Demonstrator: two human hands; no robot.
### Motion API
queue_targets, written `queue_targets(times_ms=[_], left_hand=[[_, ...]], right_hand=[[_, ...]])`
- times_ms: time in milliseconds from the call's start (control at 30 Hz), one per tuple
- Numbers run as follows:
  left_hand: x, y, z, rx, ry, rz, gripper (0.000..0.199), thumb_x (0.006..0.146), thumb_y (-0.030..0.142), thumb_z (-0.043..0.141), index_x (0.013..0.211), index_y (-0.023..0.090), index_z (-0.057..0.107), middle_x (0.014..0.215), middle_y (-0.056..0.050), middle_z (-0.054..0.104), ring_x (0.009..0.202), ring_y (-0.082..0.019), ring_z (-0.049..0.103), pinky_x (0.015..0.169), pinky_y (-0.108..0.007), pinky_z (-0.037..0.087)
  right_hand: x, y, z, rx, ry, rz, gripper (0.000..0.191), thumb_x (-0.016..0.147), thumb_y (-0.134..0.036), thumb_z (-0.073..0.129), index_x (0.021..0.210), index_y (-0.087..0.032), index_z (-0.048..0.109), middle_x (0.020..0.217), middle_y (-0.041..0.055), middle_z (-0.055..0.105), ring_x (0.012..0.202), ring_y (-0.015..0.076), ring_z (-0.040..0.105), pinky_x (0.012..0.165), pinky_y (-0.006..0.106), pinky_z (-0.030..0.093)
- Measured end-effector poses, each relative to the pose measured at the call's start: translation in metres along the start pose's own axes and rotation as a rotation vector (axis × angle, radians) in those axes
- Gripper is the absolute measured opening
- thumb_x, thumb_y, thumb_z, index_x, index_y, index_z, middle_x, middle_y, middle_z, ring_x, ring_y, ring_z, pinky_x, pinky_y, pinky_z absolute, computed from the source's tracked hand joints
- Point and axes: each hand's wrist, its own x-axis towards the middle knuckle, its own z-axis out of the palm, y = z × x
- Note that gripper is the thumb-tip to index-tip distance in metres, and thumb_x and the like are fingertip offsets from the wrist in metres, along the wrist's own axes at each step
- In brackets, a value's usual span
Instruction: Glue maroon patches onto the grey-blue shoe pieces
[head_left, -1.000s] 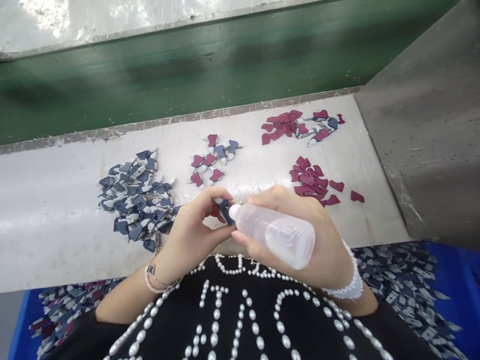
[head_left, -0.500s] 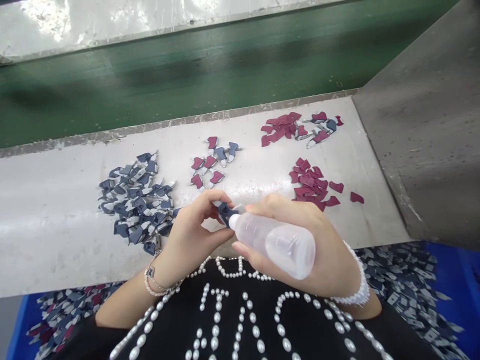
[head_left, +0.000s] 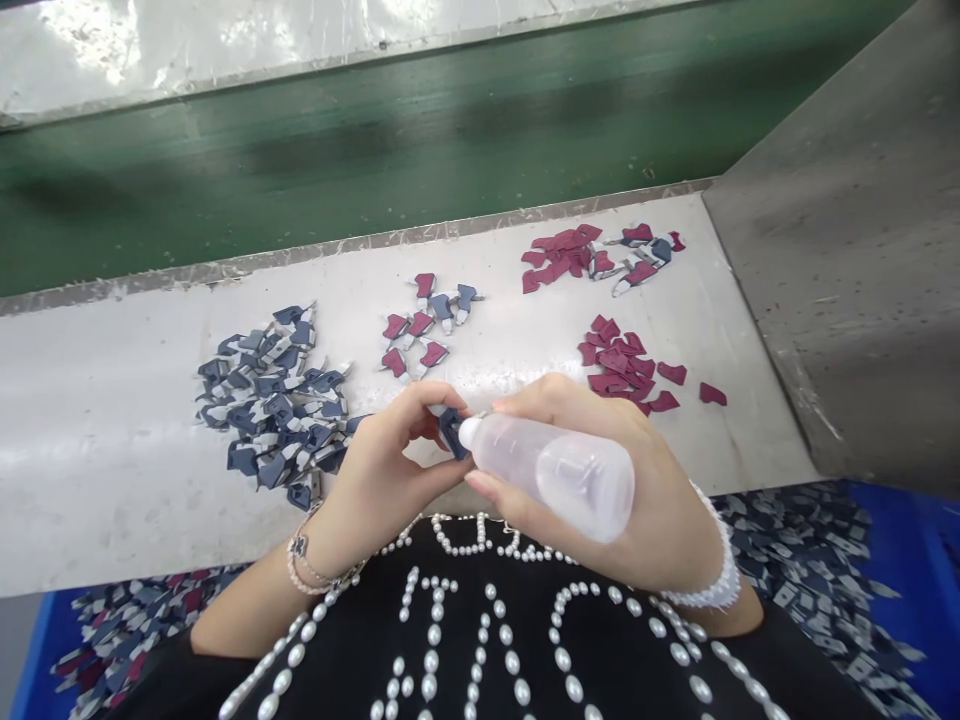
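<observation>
Between the thumb and fingers of my left hand (head_left: 397, 450) is a small dark blue and grey plastic part (head_left: 451, 432), partly covered by the fingertips. My right hand (head_left: 637, 480) is closed around a translucent squeeze bottle (head_left: 555, 470), tilted with its white tip at the blue part; whether the tip touches it I cannot tell. Some clear liquid shows inside the bottle. Left of my left hand lies a heap of blue and grey parts (head_left: 277, 400). Beyond the hands, several maroon-topped and blue-topped parts (head_left: 420, 325) lie spread out.
Loose maroon pieces (head_left: 619, 360) lie to the right, with another maroon pile (head_left: 562, 255) and mixed parts (head_left: 645, 260) behind. A metal panel (head_left: 847, 250) bounds the right side. A green belt (head_left: 375, 150) runs behind the table. Blue bins (head_left: 911, 560) of parts stand below the front edge.
The squeeze bottle has tilted slightly and its base has risen a little. The blue part has shifted slightly in my left fingers. The piles on the table are unchanged.
</observation>
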Motion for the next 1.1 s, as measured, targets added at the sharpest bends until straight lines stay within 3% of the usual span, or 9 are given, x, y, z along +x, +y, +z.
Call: queue_targets(times_ms=[200,400,567,767,933,1100], left_hand=[[0.0008,0.0017,-0.001,0.007,0.003,0.01,0.034,0.077,0.009,0.076,0.101,0.027,0.059,0.087,0.006,0.061,0.066,-0.006,0.053,0.064,-0.016,0.049],[0.0005,0.0027,-0.0006,-0.016,-0.004,-0.006,0.041,0.073,0.002,0.073,0.101,0.028,0.059,0.089,0.006,0.062,0.067,-0.006,0.053,0.065,-0.016,0.049],[0.0,0.0028,-0.0007,-0.008,-0.024,0.012,0.037,0.076,0.006,0.074,0.101,0.028,0.058,0.087,0.006,0.062,0.066,-0.006,0.054,0.064,-0.016,0.049],[-0.0008,0.001,-0.0007,0.007,-0.02,-0.007,0.041,0.073,0.002,0.073,0.102,0.027,0.059,0.089,0.004,0.063,0.067,-0.008,0.055,0.065,-0.019,0.051],[-0.0015,0.0007,-0.0007,0.005,-0.022,0.0,0.039,0.073,0.005,0.074,0.102,0.027,0.059,0.088,0.004,0.063,0.065,-0.009,0.056,0.064,-0.02,0.052],[-0.0015,0.0,-0.0028,-0.013,-0.009,-0.009,0.042,0.072,0.0,0.071,0.102,0.027,0.059,0.092,0.004,0.065,0.069,-0.008,0.058,0.068,-0.019,0.052]], right_hand=[[-0.0003,-0.0012,0.0001,-0.021,0.02,0.003,0.022,0.088,-0.036,0.071,0.095,-0.02,0.058,0.089,-0.0011,0.07,0.072,0.011,0.069,0.059,0.02,0.051],[-0.0027,-0.0011,-0.0018,-0.044,-0.048,0.003,0.025,0.088,-0.039,0.072,0.096,-0.02,0.057,0.083,-0.0041,0.067,0.06,0.0069,0.063,0.055,0.02,0.048],[-0.001,-0.0019,-0.0024,0.01,-0.022,0.013,0.023,0.089,-0.039,0.07,0.094,-0.02,0.057,0.088,-0.0016,0.069,0.069,0.0107,0.067,0.06,0.021,0.05],[-0.0018,-0.003,-0.0035,0.005,-0.099,0.033,0.026,0.088,-0.04,0.071,0.1,-0.021,0.058,0.076,-0.0052,0.063,0.057,0.0092,0.059,0.053,0.023,0.046],[-0.0006,-0.005,-0.0033,0.053,-0.055,0.067,0.023,0.09,-0.039,0.069,0.098,-0.021,0.059,0.085,-0.0013,0.069,0.063,0.0121,0.064,0.057,0.025,0.049],[-0.0014,-0.0038,-0.0039,0.013,-0.129,0.013,0.026,0.089,-0.039,0.071,0.102,-0.02,0.06,0.076,-0.0052,0.065,0.061,0.0095,0.062,0.055,0.022,0.046]])
